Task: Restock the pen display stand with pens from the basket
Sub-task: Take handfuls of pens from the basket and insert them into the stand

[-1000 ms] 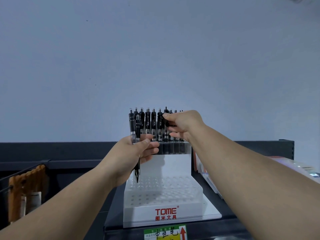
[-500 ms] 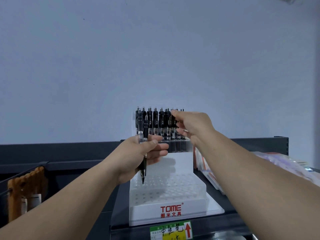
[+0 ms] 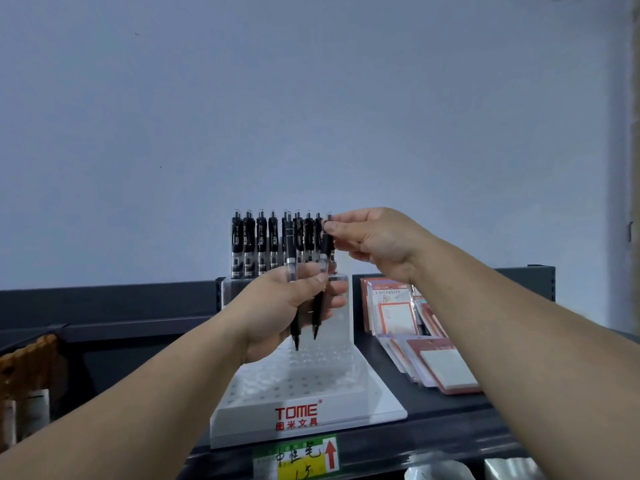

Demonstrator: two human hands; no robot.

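Head view: left hand point(image 3: 287, 306) hides pen display stand point(image 3: 304, 386) middle.

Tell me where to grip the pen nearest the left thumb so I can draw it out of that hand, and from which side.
Grip the pen at its black clip end, from above and the right. It stands nearly upright, tip down, and the left hand wraps its clear middle, so only the top is free. The right hand already pinches there. Pull upward along the barrel, probably clear of the second pen beside it.
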